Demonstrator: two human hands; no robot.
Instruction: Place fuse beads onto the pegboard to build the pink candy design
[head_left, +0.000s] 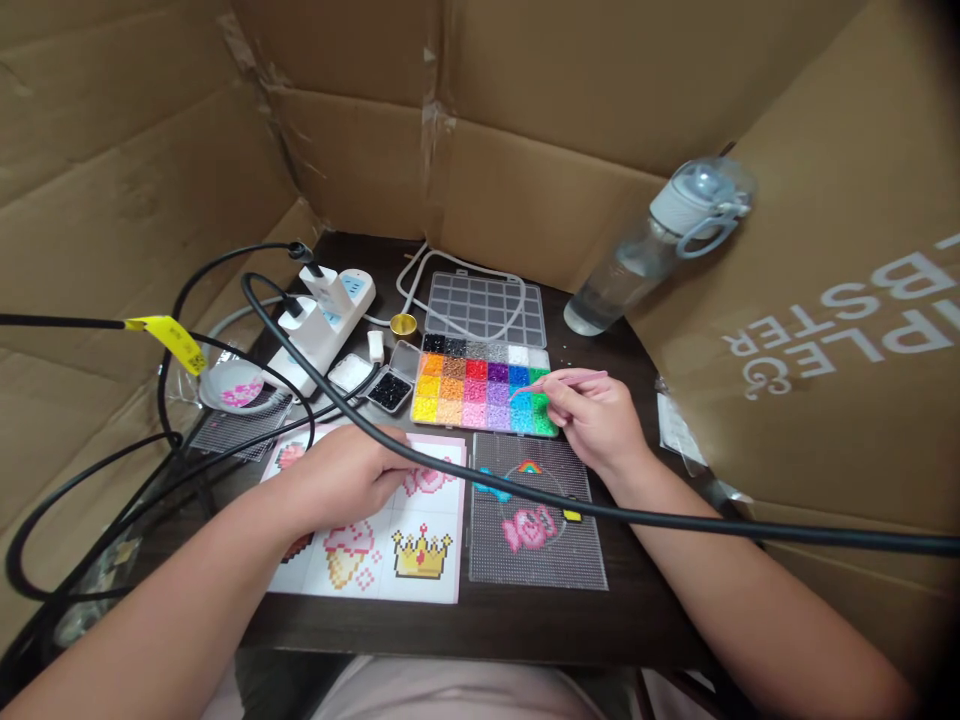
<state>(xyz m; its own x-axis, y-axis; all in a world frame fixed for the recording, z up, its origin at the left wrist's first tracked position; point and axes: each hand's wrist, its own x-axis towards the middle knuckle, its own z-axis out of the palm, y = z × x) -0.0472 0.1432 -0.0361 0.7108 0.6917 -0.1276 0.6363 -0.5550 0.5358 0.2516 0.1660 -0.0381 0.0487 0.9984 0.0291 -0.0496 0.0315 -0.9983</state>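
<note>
My right hand [600,415] is closed around a pair of pink curved tweezers [581,378]. Their tip reaches over the light purple beads in the bead box [476,429], which holds many colours in small compartments. Below it lies a clear pegboard [536,565] carrying a pink bead candy [527,528], a small rainbow [529,467], a blue bead piece [491,484] and a yellow-and-black piece [572,510]. My left hand [349,475] rests on the pattern sheet [375,520], fingers toward its printed pink candy; the black cable partly covers the fingertips.
A black cable [675,520] crosses in front of both hands. Left are a white power strip [349,300], a dish of pink beads [232,385] and a small box of black beads [390,390]. A water bottle [637,255] stands back right. Cardboard walls [525,180] surround the table.
</note>
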